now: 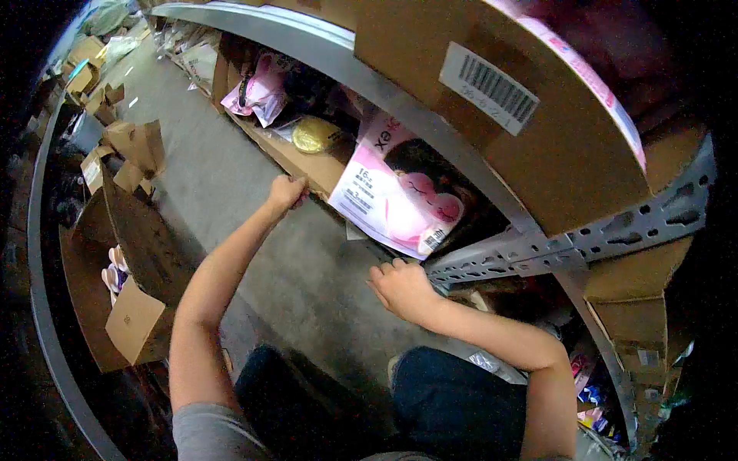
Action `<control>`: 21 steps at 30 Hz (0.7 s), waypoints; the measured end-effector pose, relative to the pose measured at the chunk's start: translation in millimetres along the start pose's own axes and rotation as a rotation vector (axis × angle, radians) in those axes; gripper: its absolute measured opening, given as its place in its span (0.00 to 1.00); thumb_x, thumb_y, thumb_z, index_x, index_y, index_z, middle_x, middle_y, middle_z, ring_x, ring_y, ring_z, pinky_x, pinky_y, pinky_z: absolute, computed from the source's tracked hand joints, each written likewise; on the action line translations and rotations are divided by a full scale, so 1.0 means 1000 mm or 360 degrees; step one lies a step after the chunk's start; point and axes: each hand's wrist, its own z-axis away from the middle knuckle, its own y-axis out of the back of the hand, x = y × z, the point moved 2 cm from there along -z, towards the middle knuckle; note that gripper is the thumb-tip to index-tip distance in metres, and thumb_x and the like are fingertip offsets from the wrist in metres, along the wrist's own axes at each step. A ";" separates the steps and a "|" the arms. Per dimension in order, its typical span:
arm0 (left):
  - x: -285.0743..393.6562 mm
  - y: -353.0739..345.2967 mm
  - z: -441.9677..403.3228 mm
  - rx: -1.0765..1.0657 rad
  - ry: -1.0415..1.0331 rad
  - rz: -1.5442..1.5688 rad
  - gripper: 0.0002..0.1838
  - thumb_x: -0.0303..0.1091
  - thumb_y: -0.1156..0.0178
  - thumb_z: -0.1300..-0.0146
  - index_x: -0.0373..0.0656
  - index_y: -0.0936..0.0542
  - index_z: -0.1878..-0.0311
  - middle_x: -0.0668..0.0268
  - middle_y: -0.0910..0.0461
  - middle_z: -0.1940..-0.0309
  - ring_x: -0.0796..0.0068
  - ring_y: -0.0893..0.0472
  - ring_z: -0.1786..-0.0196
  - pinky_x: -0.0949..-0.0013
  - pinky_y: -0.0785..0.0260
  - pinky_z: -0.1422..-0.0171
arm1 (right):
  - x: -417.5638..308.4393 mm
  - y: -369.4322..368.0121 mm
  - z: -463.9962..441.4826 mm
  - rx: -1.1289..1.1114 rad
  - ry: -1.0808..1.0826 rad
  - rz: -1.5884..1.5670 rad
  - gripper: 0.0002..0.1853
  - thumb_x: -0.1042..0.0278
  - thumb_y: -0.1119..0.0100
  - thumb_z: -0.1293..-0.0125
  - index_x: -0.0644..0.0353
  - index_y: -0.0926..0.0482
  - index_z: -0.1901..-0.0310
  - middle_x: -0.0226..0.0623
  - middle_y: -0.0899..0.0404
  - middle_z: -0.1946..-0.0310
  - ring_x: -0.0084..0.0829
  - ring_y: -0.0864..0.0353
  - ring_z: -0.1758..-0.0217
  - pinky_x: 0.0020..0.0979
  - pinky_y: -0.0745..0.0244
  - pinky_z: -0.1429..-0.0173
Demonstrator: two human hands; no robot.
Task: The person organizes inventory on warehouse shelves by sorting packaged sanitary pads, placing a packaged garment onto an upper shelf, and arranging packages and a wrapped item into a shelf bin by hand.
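Beside a perforated metal rack, I see the left hand pinching a corrugated box's rim, fingers curled tight, the right hand half-curled near its corner, grip unclear to me, glossy pink bag inside overlapping the edge, round yellow packet behind.

The grey metal shelf carried a brown carton bearing a barcode label. Below its beam stood an open carton, which held a large pink-and-white package at the near end, a yellow item beyond it and a smaller pink package farther along. The grey floor alongside bore a small white scrap toward the far end.
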 end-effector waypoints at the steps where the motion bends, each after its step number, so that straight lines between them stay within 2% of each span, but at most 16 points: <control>1: -0.005 0.000 0.009 -0.0061 0.0075 0.0080 0.12 0.33 0.51 0.53 0.36 0.29 0.85 0.65 0.33 0.91 0.76 0.34 0.91 0.73 0.44 0.87 | -0.004 0.009 -0.002 0.0100 0.0012 -0.0100 0.10 0.61 0.51 0.49 0.59 0.32 0.77 0.36 0.29 0.81 0.32 0.28 0.76 0.31 0.34 0.74; 2: -0.006 0.004 0.024 -0.0106 0.0048 0.0212 0.12 0.33 0.51 0.53 0.37 0.31 0.86 0.65 0.34 0.92 0.77 0.36 0.91 0.74 0.47 0.89 | -0.013 0.019 -0.003 0.0208 0.0013 -0.0197 0.11 0.61 0.52 0.48 0.58 0.34 0.79 0.35 0.30 0.84 0.32 0.29 0.80 0.30 0.35 0.79; 5: -0.019 0.012 0.031 -0.0247 0.0096 0.0282 0.12 0.33 0.51 0.52 0.37 0.32 0.86 0.66 0.35 0.92 0.78 0.36 0.91 0.75 0.49 0.89 | -0.013 0.043 0.003 0.0238 0.0011 -0.0438 0.11 0.62 0.51 0.48 0.58 0.34 0.82 0.35 0.31 0.88 0.35 0.30 0.84 0.31 0.37 0.83; 7: -0.035 0.023 0.026 -0.0138 0.0054 0.0303 0.12 0.33 0.51 0.52 0.38 0.31 0.86 0.65 0.35 0.93 0.78 0.37 0.92 0.75 0.49 0.89 | -0.012 0.049 0.009 0.0304 0.0034 -0.0520 0.11 0.63 0.51 0.48 0.58 0.34 0.83 0.36 0.32 0.89 0.36 0.30 0.85 0.32 0.37 0.83; 9: -0.042 0.035 0.027 -0.0080 0.0057 0.0097 0.13 0.34 0.51 0.52 0.38 0.31 0.86 0.66 0.35 0.92 0.78 0.37 0.92 0.76 0.49 0.89 | -0.011 0.052 0.017 0.0368 0.0055 -0.0602 0.12 0.63 0.51 0.48 0.58 0.34 0.84 0.36 0.33 0.90 0.37 0.31 0.85 0.33 0.37 0.83; 11: -0.037 0.038 0.033 -0.0040 0.0104 0.0122 0.13 0.34 0.51 0.51 0.39 0.32 0.87 0.67 0.35 0.92 0.78 0.37 0.92 0.75 0.48 0.89 | -0.001 0.055 0.026 0.0383 0.0060 -0.0771 0.10 0.65 0.50 0.49 0.59 0.32 0.83 0.37 0.32 0.89 0.37 0.30 0.84 0.33 0.36 0.82; 15: -0.049 0.046 0.038 -0.0089 0.0216 0.0308 0.15 0.36 0.50 0.50 0.39 0.33 0.88 0.67 0.36 0.93 0.78 0.37 0.92 0.75 0.46 0.88 | 0.006 0.058 0.030 0.0401 0.0027 -0.0762 0.08 0.67 0.49 0.50 0.60 0.30 0.81 0.38 0.31 0.87 0.37 0.29 0.83 0.33 0.35 0.81; 17: -0.041 0.049 0.045 -0.0110 0.0243 0.0401 0.16 0.37 0.50 0.50 0.39 0.33 0.88 0.67 0.37 0.94 0.78 0.36 0.92 0.74 0.45 0.88 | 0.009 0.062 0.029 0.0503 0.0115 -0.0714 0.08 0.64 0.52 0.48 0.59 0.31 0.75 0.36 0.31 0.88 0.36 0.29 0.84 0.33 0.34 0.82; 19: -0.017 0.045 0.049 -0.0127 0.0125 -0.0142 0.17 0.40 0.49 0.50 0.37 0.32 0.87 0.65 0.35 0.94 0.75 0.34 0.91 0.72 0.43 0.87 | 0.022 0.070 0.029 0.0538 0.0138 -0.0701 0.07 0.66 0.51 0.49 0.60 0.30 0.74 0.36 0.31 0.86 0.35 0.29 0.83 0.32 0.34 0.82; 20: -0.009 0.048 0.052 -0.0130 0.0117 -0.0147 0.17 0.40 0.49 0.50 0.37 0.32 0.87 0.65 0.35 0.94 0.75 0.34 0.91 0.72 0.43 0.87 | 0.021 0.072 0.027 0.0588 0.0170 -0.0690 0.07 0.66 0.51 0.49 0.60 0.30 0.74 0.36 0.31 0.86 0.34 0.29 0.83 0.32 0.34 0.82; 21: 0.001 0.054 0.055 0.0015 -0.0127 -0.0471 0.17 0.41 0.49 0.49 0.37 0.31 0.86 0.64 0.34 0.93 0.73 0.32 0.90 0.70 0.42 0.85 | 0.020 0.074 0.027 0.0634 0.0198 -0.0676 0.06 0.66 0.50 0.50 0.60 0.30 0.74 0.35 0.31 0.86 0.33 0.28 0.83 0.31 0.34 0.82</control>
